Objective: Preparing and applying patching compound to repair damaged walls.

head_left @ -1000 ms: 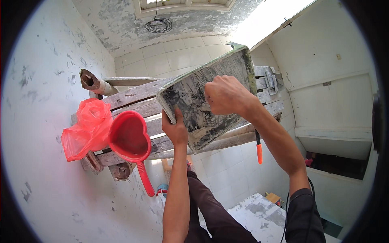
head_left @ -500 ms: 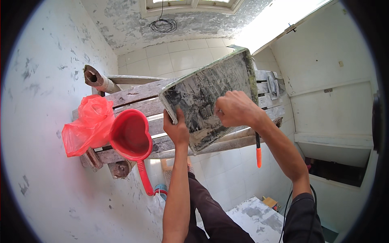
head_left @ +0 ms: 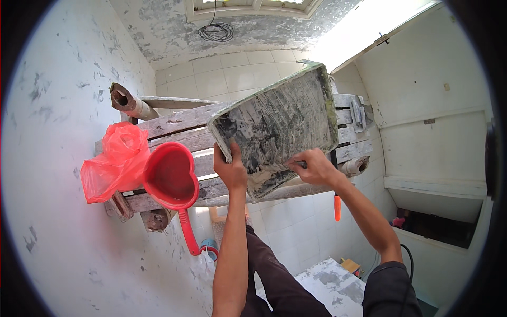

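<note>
A rectangular tray [head_left: 296, 108], streaked with grey and pale plaster residue, is tilted above a slatted wooden bench. My left hand [head_left: 231, 168] grips its near left edge, thumb on the inner face and fingers around the outside. Inside the tray, close to its near side, my right hand [head_left: 312, 168] is closed with its fingertips against the plastered surface. Whatever those fingers may hold is hidden. A tool with an orange handle [head_left: 337, 207] sticks out past the bench's near edge, below my right wrist; the tray partly covers it.
On the bench [head_left: 177, 117], left of the tray, stand a red heart-shaped dipper [head_left: 171, 177] and a crumpled red plastic bag [head_left: 119, 164]. Flat grey scraper blades [head_left: 359, 115] lie at its right end. A cut bamboo pole [head_left: 129, 103] juts out back left. A white wall borders the left side.
My right hand has moved down toward the tray's near side, dragging across the residue. My left hand and the tray stay almost where they were.
</note>
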`<state>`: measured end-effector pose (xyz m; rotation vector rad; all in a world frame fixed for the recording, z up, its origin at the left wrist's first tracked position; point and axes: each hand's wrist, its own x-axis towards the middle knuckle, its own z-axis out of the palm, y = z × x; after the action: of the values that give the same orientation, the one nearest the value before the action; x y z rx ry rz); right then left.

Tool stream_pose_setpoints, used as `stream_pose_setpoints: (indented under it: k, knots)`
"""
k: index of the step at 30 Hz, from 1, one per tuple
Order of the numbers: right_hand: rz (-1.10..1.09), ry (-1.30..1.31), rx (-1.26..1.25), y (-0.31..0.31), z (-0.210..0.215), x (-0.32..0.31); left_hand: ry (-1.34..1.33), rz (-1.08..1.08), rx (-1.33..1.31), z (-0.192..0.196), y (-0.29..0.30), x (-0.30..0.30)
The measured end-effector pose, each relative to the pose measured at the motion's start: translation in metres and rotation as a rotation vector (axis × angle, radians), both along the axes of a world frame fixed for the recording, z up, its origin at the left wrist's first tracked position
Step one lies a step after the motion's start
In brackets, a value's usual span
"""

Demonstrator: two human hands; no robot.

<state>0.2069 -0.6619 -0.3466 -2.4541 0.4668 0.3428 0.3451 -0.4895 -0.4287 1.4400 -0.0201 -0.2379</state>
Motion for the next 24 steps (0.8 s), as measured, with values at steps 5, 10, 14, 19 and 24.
stream_pose_setpoints:
  k: [5,10,14,19,24]
  knots:
    - [-0.420,0.025,0.311,0.055,-0.020,-0.029,0.000,0.012,0.010,0.002,0.006,0.004]
    - [-0.572,-0.228,0.267,0.094,-0.016,-0.042,0.007,0.003,-0.021,-0.002,-0.004,-0.001]
    - [-0.335,-0.397,-0.032,0.113,0.001,-0.036,-0.024,0.002,0.006,-0.003,0.003,0.002]
    - [-0.257,-0.291,-0.103,0.124,-0.014,-0.034,-0.042,0.047,-0.056,-0.006,0.003,0.003]
    - [-0.317,-0.229,-0.186,0.130,-0.019,-0.035,-0.054,-0.009,0.004,-0.006,0.000,-0.003]
